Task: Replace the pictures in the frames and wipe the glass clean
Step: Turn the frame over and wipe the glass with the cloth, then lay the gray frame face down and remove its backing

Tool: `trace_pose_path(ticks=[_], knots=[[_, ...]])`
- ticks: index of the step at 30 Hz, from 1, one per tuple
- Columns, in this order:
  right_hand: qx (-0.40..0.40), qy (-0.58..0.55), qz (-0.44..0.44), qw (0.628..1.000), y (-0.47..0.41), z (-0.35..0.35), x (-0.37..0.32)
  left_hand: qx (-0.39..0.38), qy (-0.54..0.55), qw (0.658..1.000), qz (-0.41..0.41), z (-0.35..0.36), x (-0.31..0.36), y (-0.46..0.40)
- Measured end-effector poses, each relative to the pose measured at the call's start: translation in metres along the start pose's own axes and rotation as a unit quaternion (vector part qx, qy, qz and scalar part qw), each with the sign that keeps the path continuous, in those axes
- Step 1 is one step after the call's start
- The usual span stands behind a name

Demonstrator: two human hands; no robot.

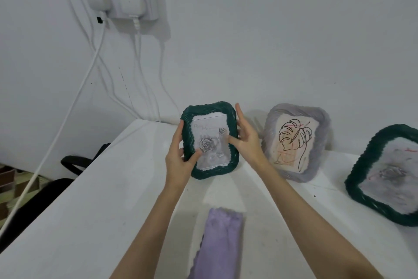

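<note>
A dark green woven frame (211, 109) with a grey rose picture stands upright near the table's back edge. My left hand (179, 159) grips its left side, thumb on the glass. My right hand (245, 140) holds its right side, fingers spread along the rim and thumb across the glass. A grey woven frame (316, 125) with a leaf line drawing leans against the wall to the right. A second green frame (371, 161) with smeared glass stands at the far right. A folded purple cloth (220, 244) lies on the table between my forearms.
The white table (101, 199) runs along a white wall. A wall socket with plugged adapters (122, 0) hangs at upper left, its white cables (67, 118) dropping past the table's left edge. A black chair (45, 192) sits left of the table.
</note>
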State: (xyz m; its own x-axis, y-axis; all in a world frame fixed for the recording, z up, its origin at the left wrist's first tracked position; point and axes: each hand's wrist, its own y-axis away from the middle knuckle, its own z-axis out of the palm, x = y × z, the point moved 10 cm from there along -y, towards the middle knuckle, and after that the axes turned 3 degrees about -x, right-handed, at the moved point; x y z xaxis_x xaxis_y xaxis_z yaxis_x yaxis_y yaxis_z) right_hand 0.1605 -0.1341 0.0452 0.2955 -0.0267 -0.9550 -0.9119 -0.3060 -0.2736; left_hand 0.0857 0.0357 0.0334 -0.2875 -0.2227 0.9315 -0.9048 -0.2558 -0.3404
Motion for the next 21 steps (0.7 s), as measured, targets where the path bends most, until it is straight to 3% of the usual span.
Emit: trace_pose_path(ticks=[6,15,17,21], knots=[[-0.076,0.171,0.005,0.982,0.044,0.008,0.030,-0.090,-0.072,0.993,-0.041,0.009,-0.023,0.024],[-0.069,0.221,0.000,0.973,0.049,0.003,0.033,-0.068,-0.088,0.992,-0.052,0.005,-0.031,0.037],[-0.057,0.221,-0.001,0.974,0.055,-0.001,0.030,-0.043,-0.131,0.990,-0.015,0.000,-0.021,0.039],[-0.013,0.231,-0.019,0.973,0.082,-0.025,0.021,0.054,-0.223,0.964,0.138,0.004,0.022,0.051]])
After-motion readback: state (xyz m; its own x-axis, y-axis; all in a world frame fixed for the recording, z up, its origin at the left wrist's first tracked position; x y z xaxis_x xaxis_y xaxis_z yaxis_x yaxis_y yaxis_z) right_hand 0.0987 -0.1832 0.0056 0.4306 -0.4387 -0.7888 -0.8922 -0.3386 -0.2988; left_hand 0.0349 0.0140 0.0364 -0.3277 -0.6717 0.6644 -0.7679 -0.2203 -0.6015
